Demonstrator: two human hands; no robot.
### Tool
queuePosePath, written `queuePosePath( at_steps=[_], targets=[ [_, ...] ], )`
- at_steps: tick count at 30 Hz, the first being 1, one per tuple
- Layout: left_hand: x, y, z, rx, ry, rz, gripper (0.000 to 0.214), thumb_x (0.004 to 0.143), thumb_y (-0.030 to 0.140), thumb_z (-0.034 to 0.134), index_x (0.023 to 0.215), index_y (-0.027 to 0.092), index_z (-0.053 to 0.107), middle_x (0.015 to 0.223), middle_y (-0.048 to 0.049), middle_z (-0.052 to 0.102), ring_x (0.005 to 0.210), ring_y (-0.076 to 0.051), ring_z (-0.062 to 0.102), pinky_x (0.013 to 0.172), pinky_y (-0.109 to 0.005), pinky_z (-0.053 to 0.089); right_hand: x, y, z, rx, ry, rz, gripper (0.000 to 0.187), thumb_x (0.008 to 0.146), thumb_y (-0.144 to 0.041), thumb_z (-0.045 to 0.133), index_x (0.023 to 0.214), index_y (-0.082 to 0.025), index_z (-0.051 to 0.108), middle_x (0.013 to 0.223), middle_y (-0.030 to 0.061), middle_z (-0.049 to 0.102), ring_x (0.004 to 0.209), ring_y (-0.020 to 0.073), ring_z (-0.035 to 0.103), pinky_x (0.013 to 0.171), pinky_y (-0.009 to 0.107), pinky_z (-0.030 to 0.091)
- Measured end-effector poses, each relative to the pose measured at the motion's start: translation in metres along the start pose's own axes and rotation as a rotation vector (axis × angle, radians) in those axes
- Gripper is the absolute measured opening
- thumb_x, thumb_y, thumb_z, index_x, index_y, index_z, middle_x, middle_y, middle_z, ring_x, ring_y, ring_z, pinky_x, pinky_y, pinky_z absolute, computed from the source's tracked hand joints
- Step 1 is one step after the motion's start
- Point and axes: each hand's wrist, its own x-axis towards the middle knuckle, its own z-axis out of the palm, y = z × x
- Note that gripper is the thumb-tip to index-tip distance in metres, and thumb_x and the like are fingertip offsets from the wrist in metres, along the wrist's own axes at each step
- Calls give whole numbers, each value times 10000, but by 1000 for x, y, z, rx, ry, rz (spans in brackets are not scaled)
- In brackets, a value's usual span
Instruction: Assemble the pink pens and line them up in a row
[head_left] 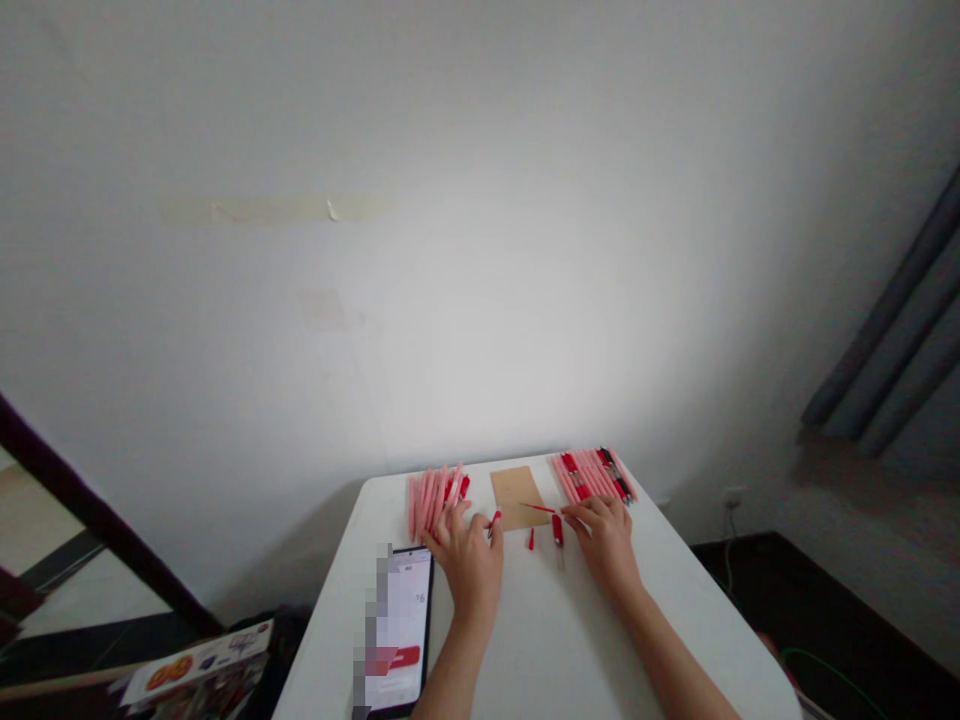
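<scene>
My left hand (471,560) pinches a small red pen part (496,517) between thumb and forefinger, beside a loose row of pink pens (424,500). Between the fingertips of my right hand (606,545) is one end of a thin red pen refill (537,507), which points left over a brown piece of paper (516,488). On the white table between the hands lie a small red pen tip (531,540) and a red pen barrel (557,530) with a clear end. Fingers partly hide the left pens.
More pink pens (581,478), some with red or black parts, lie at the back right of the table (540,640). A phone (401,625) with a lit screen lies at the left edge. Behind stands a wall (510,250); a printed box (199,665) is below left.
</scene>
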Motion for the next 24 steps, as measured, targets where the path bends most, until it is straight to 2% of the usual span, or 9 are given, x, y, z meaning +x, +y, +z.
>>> queuePosePath(
  at_steps=[15, 24],
  targets=[
    [-3, -1, 5, 180, -72, -20, 211, 827, 310, 487, 837, 210, 673, 1202, -87, 549, 1211, -281, 389, 1051, -619, 202, -1, 3, 2, -7, -9, -13, 157, 835, -276, 597, 896, -293, 740, 890, 41, 678, 967, 245, 475, 905, 408, 327],
    [-4, -1, 5, 213, -111, -29, 207, 818, 303, 494, 853, 210, 675, 1211, -95, 551, 1213, -287, 387, 1049, -640, 184, 0, 0, -1, -20, -24, -11, 179, 846, -271, 572, 892, -295, 744, 896, 52, 682, 973, 249, 476, 903, 406, 328]
  ],
)
